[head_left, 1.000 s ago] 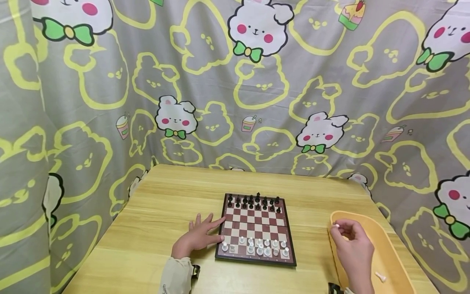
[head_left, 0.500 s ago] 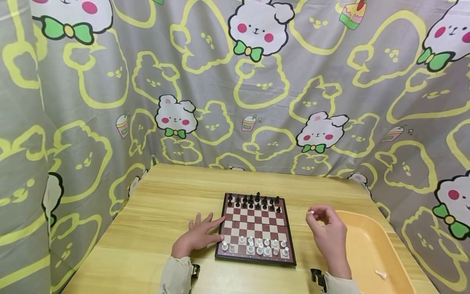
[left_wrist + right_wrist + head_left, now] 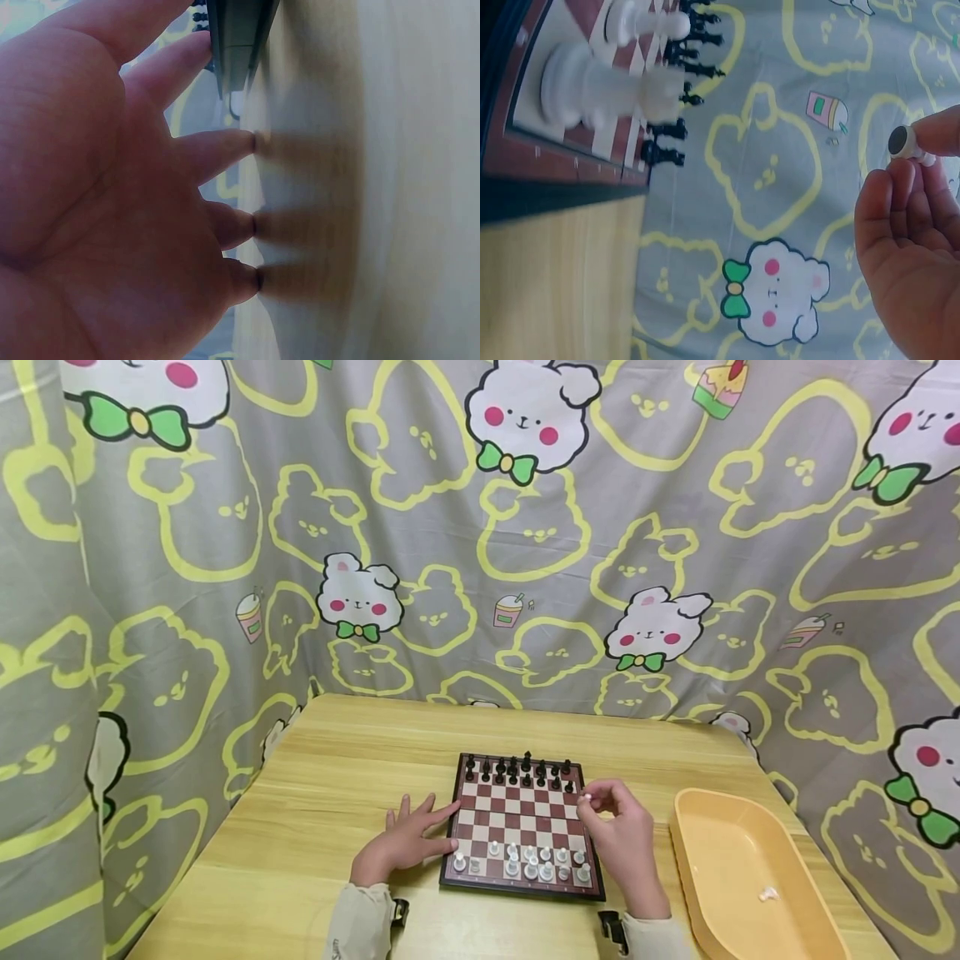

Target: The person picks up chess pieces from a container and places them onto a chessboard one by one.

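Note:
A folding chessboard [image 3: 498, 818] lies on the table, with black chess pieces [image 3: 527, 766] in two rows at its far side and white chess pieces [image 3: 531, 869] along its near side. Over the board's right edge, my right hand [image 3: 626, 847] pinches a small white chess piece [image 3: 902, 141] between thumb and fingertips; its round dark base faces the right wrist camera. My left hand [image 3: 401, 847] is spread beside the board, thumb and index finger touching the left edge. In the left wrist view its other fingertips [image 3: 244, 142] rest on the tabletop.
A yellow tray [image 3: 716, 847] stands on the table to the right of the board, holding white chess pieces [image 3: 768, 893]. A grey curtain [image 3: 450, 543] with cartoon animals hangs behind and along both sides of the wooden table [image 3: 360, 743].
My right hand has moved left from above the tray to the board's right edge, carrying the white chess piece. My left hand has stayed at the board's left edge.

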Available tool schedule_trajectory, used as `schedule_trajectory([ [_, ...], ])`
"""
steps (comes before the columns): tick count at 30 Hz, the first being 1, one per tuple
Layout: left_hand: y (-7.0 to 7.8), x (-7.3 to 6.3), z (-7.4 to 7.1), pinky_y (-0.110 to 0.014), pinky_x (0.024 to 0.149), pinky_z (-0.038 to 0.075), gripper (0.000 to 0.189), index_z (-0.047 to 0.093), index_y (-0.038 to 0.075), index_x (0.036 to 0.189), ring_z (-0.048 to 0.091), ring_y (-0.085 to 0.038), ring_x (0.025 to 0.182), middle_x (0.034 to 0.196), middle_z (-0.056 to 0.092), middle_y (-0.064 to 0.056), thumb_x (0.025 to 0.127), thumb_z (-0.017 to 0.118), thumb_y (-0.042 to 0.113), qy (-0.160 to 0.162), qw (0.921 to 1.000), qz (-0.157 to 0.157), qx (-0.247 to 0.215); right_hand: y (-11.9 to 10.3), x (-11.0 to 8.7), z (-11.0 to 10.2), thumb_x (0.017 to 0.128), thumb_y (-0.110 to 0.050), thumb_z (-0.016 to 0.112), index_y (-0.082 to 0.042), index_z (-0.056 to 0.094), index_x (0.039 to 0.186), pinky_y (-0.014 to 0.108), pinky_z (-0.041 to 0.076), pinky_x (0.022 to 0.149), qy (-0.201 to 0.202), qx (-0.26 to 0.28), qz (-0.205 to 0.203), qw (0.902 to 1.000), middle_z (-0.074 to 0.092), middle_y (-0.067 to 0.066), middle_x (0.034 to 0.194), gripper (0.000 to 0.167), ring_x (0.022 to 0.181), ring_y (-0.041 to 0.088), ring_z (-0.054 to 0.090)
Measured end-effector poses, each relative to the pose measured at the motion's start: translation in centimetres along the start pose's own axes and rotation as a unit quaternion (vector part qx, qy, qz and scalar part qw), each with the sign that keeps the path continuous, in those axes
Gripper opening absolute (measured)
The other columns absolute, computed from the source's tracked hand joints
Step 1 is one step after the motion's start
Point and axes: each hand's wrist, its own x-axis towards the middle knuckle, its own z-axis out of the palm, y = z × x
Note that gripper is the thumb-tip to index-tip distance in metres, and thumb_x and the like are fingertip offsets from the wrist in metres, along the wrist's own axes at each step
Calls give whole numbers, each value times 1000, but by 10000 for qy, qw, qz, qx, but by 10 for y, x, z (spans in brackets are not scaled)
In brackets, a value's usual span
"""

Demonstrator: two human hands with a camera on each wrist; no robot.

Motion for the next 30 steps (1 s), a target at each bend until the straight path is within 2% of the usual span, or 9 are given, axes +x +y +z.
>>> schedule_trajectory([
  [6, 1, -1, 0, -79, 112, -10, 68, 44, 24, 159, -9, -64, 148, 167, 19, -29, 99, 69, 42, 6, 10000, -13, 48, -4, -1, 15, 82, 8, 73, -7, 69, 94, 25, 55, 66, -276, -48, -6, 9996, 65, -1, 81, 20, 73, 10, 59],
  [17, -1, 0, 0, -79, 112, -9, 67, 44, 25, 159, -9, -63, 148, 167, 19, -29, 99, 68, 43, -12, 10000, -11, 62, -12, -6, 45, 82, 8, 73, -11, 66, 92, 25, 54, 64, -709, 214, -294, 9968, 61, -7, 79, 23, 72, 10, 58],
  [24, -2, 1, 0, -79, 112, -9, 66, 44, 26, 159, -10, -63, 148, 167, 18, -29, 99, 68, 42, -33, 10000, -9, 46, -19, -8, 61, 81, 6, 74, -13, 67, 93, 23, 52, 60, -931, 145, -482, 9944, 62, -10, 79, 23, 72, 7, 58],
  [30, -1, 2, 0, -80, 112, -8, 67, 45, 26, 158, -8, -64, 148, 167, 20, -29, 98, 69, 44, 3, 10000, -9, 72, -26, -12, 75, 82, 5, 71, -11, 68, 94, 28, 57, 66, -1361, 227, -529, 9890, 64, -7, 84, 21, 76, 8, 60],
])
